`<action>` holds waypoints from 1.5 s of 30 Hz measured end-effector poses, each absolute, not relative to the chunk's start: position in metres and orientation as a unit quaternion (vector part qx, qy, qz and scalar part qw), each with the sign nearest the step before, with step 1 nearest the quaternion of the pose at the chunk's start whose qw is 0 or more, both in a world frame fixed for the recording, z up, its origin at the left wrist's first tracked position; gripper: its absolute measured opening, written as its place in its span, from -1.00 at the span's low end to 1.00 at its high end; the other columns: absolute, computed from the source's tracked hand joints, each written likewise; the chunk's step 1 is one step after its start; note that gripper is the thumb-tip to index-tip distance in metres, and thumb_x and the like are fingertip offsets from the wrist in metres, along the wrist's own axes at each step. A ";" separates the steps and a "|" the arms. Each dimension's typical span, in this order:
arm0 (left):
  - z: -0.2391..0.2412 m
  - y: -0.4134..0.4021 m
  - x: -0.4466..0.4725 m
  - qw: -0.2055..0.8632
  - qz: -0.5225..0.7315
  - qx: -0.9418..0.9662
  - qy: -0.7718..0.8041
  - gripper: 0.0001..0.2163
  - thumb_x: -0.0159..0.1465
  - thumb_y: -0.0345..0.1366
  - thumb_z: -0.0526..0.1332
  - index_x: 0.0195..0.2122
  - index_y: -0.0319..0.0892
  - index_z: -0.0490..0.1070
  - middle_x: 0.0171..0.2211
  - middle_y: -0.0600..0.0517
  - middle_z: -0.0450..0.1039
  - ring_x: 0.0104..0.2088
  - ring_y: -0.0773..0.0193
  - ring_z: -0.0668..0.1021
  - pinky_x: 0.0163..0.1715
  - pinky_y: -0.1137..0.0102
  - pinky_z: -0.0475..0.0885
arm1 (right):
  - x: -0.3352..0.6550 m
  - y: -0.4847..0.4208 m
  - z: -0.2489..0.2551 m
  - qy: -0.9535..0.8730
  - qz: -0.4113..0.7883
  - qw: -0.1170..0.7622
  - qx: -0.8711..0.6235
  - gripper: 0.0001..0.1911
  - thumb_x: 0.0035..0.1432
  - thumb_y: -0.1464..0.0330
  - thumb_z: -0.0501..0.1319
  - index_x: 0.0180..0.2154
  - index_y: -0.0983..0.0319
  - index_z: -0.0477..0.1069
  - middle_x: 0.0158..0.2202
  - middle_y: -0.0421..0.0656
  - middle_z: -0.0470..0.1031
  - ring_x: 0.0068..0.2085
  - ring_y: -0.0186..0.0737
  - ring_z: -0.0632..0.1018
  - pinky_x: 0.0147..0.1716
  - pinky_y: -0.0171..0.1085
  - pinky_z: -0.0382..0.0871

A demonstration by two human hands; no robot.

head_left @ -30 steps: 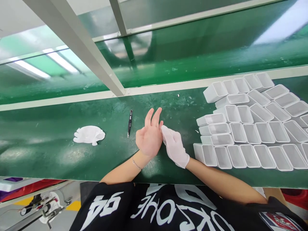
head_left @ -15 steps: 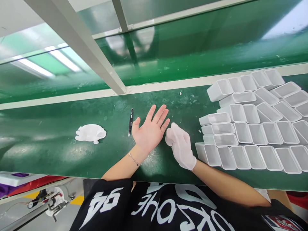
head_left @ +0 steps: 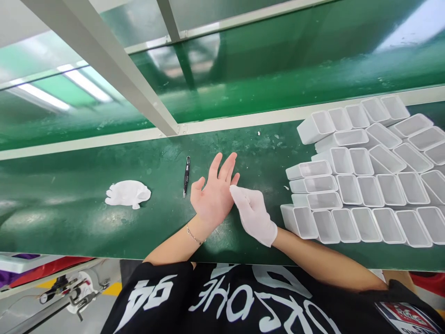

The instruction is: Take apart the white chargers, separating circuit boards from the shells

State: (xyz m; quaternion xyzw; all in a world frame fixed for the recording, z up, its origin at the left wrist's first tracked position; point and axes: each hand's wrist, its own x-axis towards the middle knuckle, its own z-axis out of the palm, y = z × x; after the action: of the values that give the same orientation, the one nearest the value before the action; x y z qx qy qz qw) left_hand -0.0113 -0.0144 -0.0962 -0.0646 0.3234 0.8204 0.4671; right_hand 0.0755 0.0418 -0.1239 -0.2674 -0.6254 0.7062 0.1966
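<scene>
My left hand (head_left: 216, 197) is bare and turned palm up over the green tabletop, its fingers spread. A thin chain bracelet (head_left: 193, 235) circles its wrist. My right hand (head_left: 253, 213) wears a white glove, with the fingers pressed together. Its gloved fingertips meet the little-finger side of my left palm; anything inside them is hidden. To the left of my bare hand lie black tweezers (head_left: 187, 176), tips toward me. Farther left, a crumpled white glove (head_left: 128, 193) rests on the table.
Rows of white, open-topped rectangular containers (head_left: 370, 191) lie packed together on the right of the green table (head_left: 79, 222). A pale metal post (head_left: 114, 69) rises at the back edge. Small white scraps (head_left: 258, 133) dot the surface.
My gloved right hand has moved left and now touches the edge of my left hand. The fingers of my left hand have shifted slightly. The view has shifted a little.
</scene>
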 end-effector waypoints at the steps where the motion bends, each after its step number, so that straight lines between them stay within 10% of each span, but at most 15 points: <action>1: -0.096 -0.014 -0.011 0.466 0.821 -0.064 0.324 -0.42 0.27 -0.07 -0.05 0.31 -0.05 0.23 0.35 -0.04 0.33 0.51 0.13 0.08 0.41 0.18 0.10 | 0.076 0.042 -0.123 -0.634 0.701 0.195 -0.263 -0.28 0.32 -0.18 0.08 -0.62 0.16 -0.07 -0.64 -0.29 -0.05 -0.52 -0.37 -0.03 -0.52 -0.23 -0.11; 45: -0.105 -0.017 -0.022 0.530 0.792 -0.063 0.297 -0.53 0.34 0.01 -0.02 0.15 -0.04 0.43 0.27 -0.04 0.45 0.49 0.06 0.18 0.44 0.11 0.13 | 0.086 0.042 -0.108 -0.764 0.568 0.278 -0.127 -0.52 0.39 0.38 -0.02 -0.59 0.19 -0.11 -0.69 -0.33 -0.03 -0.62 -0.45 0.02 -0.62 -0.31 -0.06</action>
State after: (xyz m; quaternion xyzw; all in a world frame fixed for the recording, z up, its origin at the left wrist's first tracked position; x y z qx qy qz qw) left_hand -0.0216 -0.0173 -0.1053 -0.0626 0.2968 0.7920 0.5299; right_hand 0.0860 0.0424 -0.1078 -0.1270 -0.7641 0.5681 0.2780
